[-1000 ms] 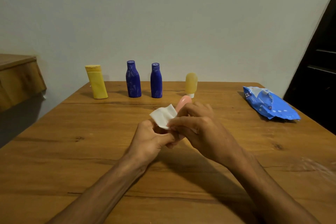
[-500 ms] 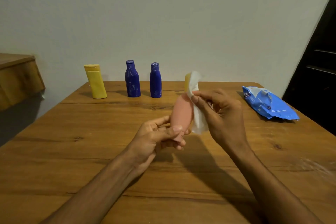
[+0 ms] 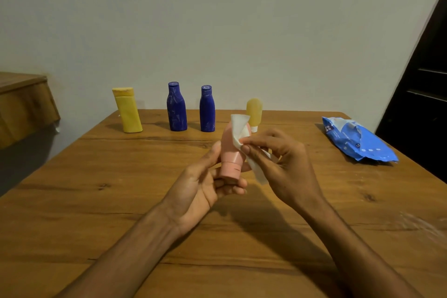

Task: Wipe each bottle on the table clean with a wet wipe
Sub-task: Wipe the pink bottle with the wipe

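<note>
Only one camera, worn on the head, looking forward and down across the table from its near edge toward the far one. It's close in on the hands: left hand with the pink bottle and right hand with the wet wipe sit dead centre, forearms coming up from the bottom of frame. The row of bottles on the far edge is well back, wall right behind. Wide lens, so both side edges and the far right corner fit, and the dark door at right leans.
</note>
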